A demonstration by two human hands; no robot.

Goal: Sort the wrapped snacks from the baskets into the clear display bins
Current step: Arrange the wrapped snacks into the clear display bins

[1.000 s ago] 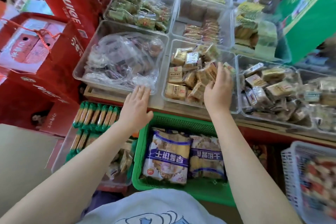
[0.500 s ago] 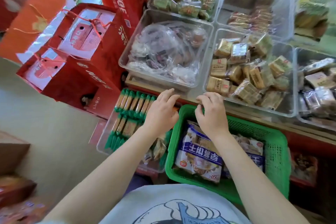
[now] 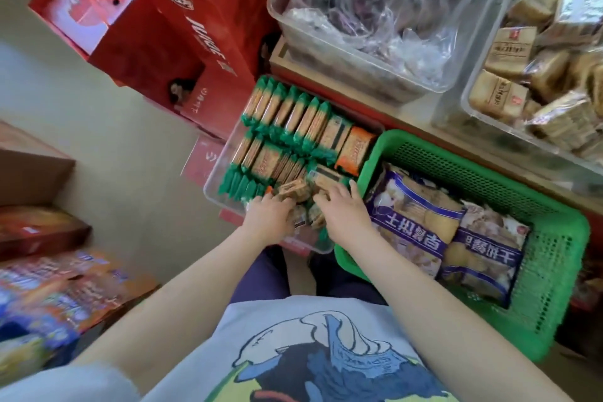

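Both hands are low in the clear tray [image 3: 222,170] that stands at 9 o'clock from the green basket [image 3: 554,271], and the small tan snacks [image 3: 293,189] they work on lie loose at the near end of that tray, under and just ahead of the fingers. The left hand [image 3: 269,215] reaches toward 1 o'clock and its grip curls around one tan pack, so I judge it clamped on that pack, though motion blur hides the fingertips. The right hand [image 3: 344,210] lies just beside it at 3 o'clock; its fingers are bent down onto the same heap and touch the packs, but I cannot tell if they pinch one or only press. The green packs [image 3: 287,121] stand in rows with the long axis toward 1 o'clock, away from the hands. The bin of tan packs [image 3: 476,88] is at 2 o'clock from the hands, well apart, higher on the surface. The right hand is nearer to it, so I think the carry goes up and across the basket
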